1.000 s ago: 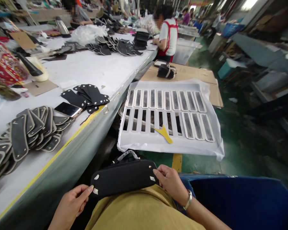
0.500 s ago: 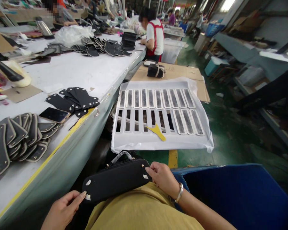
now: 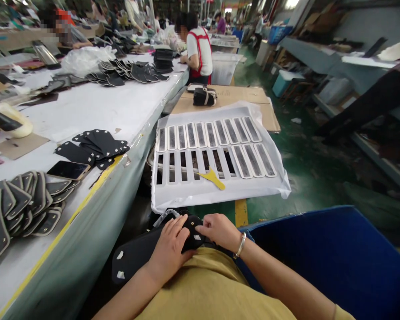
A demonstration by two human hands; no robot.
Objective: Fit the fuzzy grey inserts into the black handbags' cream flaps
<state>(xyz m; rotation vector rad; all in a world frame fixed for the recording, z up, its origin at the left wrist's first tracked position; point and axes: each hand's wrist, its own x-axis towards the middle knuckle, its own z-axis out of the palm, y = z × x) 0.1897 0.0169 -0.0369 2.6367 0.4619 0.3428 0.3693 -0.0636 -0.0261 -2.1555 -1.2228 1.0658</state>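
A long black panel (image 3: 136,246) with rounded ends lies across my lap. White tabs (image 3: 120,255) stick to its left end, and a white tab and a small gold-coloured stud (image 3: 192,223) show at its right end. My left hand (image 3: 171,242) rests on the panel right of its middle, fingers stretched out and pointing up towards its far edge. At the right end my right hand (image 3: 220,231) has its fingers curled, thumb and forefinger closed at the panel's edge beside the stud. Behind the panel, a clear plastic-wrapped strip (image 3: 165,217) is partly hidden.
Ahead, a white sheet (image 3: 183,195) holds rows of grey strips and a yellow flat tool (image 3: 214,179). The left table carries a phone (image 3: 68,170), black pieces (image 3: 100,144) and grey pieces (image 3: 30,204). A blue bin (image 3: 320,249) stands right. A co-worker (image 3: 200,51) works beyond.
My left hand has left the panel's left end and moved right onto its right part. My right hand stays at the right end. The view has shifted slightly.
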